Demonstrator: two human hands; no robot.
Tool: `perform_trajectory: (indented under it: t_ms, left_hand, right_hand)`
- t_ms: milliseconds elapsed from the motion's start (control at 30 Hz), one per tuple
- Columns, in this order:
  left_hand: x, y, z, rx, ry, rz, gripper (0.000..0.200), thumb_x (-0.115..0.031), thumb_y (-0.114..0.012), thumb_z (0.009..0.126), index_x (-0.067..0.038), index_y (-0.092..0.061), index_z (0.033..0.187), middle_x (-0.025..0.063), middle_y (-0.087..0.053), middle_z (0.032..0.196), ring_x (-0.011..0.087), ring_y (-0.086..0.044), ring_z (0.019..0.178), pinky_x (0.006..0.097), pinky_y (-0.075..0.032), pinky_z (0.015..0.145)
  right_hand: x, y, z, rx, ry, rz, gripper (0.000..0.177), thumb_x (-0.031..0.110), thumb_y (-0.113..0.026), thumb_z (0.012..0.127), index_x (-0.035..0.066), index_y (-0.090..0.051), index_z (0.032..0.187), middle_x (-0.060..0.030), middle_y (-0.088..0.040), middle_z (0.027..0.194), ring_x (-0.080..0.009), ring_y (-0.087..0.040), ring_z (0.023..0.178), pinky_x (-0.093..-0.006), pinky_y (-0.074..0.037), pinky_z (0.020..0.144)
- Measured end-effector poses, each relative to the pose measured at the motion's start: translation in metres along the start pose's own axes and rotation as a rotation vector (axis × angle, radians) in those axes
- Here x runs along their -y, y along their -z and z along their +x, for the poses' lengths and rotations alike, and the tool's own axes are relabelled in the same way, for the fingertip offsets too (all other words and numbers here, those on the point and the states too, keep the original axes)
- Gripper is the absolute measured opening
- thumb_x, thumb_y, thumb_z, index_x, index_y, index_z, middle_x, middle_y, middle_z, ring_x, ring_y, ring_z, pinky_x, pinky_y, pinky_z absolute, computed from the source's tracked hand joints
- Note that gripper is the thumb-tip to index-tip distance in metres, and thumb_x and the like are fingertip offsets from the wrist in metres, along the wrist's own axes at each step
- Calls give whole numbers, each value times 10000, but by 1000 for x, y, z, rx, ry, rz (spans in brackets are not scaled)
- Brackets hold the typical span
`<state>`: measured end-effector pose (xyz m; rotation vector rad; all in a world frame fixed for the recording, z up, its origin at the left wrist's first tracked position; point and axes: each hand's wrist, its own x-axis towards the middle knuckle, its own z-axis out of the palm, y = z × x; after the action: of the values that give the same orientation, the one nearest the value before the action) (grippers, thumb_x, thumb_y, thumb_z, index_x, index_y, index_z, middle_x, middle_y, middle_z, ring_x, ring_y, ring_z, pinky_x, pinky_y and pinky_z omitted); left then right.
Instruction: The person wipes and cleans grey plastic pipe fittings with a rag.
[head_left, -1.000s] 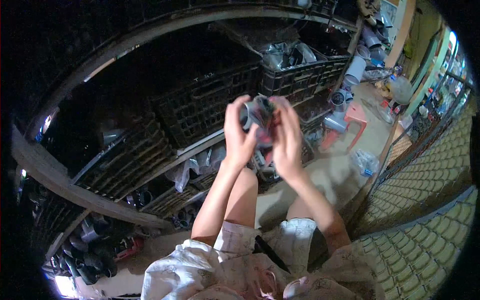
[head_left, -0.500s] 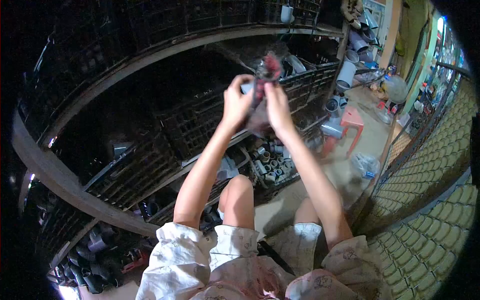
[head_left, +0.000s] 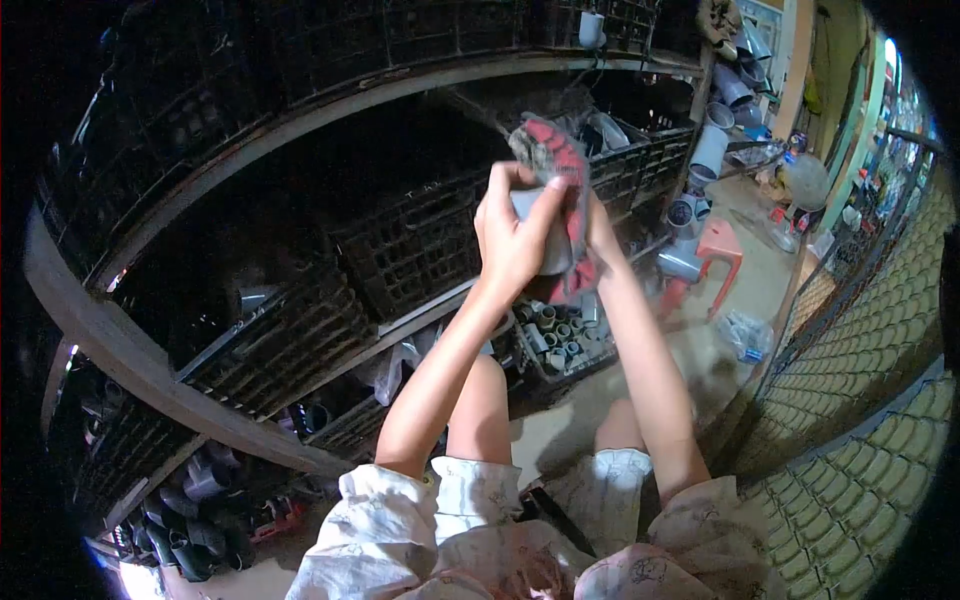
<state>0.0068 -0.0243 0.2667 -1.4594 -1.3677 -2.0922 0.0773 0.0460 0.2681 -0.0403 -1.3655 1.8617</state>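
Note:
My left hand is closed around a grey plastic pipe piece, its thumb over the front. A red and dark cloth lies against the far and right side of the piece. My right hand is behind the cloth, pressing it to the piece; its fingers are mostly hidden. Both hands are raised in front of the dark crates on the rack.
A crate of small grey fittings sits low behind my knees. A red stool and a clear plastic bag are at the right. Wire mesh runs along the right side; a metal rack beam curves at the left.
Both hands have moved slightly right and lower in view. The cloth has spread open around the grey piece, which now shows more clearly in my left hand.

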Motion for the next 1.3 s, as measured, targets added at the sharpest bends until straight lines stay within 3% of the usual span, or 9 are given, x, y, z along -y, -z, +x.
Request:
perform_trajectory:
  t_ms: [133,200,367,500,633,733,800,967,1300]
  left_hand:
    - [0,4,21,1,232,-137,222,-221,-546,815,-11,-476,812,16,-481,662,66,-393,595,212,-348,523]
    - [-3,7,16,138,273,-80,230,-228,-544,817,-12,-467,796,16,-477,660,66,-391,596,211,-346,521]
    - [-21,5,-9,284,19,130,374,-362,-590,731,-9,-469,760,173,-519,669,336,-520,621,344,-417,581]
    - [-19,11,14,236,281,-54,304,-303,-548,798,-3,-496,789,116,-545,615,110,-508,578,270,-403,535]
    - [5,5,9,193,154,-135,322,-231,-483,816,16,-432,1016,162,-431,1033,207,-414,973,309,-346,813]
    - [14,10,11,420,4,-129,715,-279,-609,694,8,-221,1222,183,-317,1119,277,-301,1074,363,-268,927]
    - [11,15,6,541,6,-128,1074,-344,-790,442,-6,-182,1260,193,-315,1184,306,-301,1110,383,-255,957]
    - [-7,29,14,623,6,144,971,-243,-817,391,-44,-336,1210,110,-425,1161,215,-398,1090,361,-305,934]
    - [6,36,39,746,-276,476,831,-213,-751,354,-45,-453,1112,128,-517,992,286,-468,974,367,-333,887]
  right_hand:
    - [-4,-12,-18,-181,340,-736,324,224,-305,878,-19,-509,945,-175,-574,795,-282,-554,772,-330,-411,704]
    - [-9,-8,-25,-196,462,-749,319,228,-313,881,-17,-501,959,-159,-569,796,-257,-551,763,-323,-412,705]
    - [0,13,-32,14,175,-259,378,339,-297,896,30,-489,999,-11,-517,876,-66,-463,792,-229,-399,676]
    - [11,-3,-44,105,143,-406,517,340,-559,787,8,-385,1144,-44,-480,1015,-110,-454,920,-251,-376,807]
    - [11,-2,-42,117,26,-327,561,263,-639,702,3,-406,1142,-52,-494,1027,-122,-466,941,-253,-364,835]
    - [6,10,-35,-28,-154,-274,577,430,-572,733,2,-452,1100,-67,-535,975,-129,-502,885,-250,-414,750]
    - [9,8,-35,-66,-139,26,609,481,-541,736,8,-451,1109,-73,-553,921,-145,-529,836,-256,-440,709]
    - [5,11,-28,-116,-240,199,493,457,-291,878,57,-466,1108,-62,-585,878,-158,-587,785,-290,-486,698]
    - [-30,23,-19,-278,102,-196,606,527,-358,839,-8,-471,1099,-76,-517,1038,-138,-467,949,-287,-375,826]
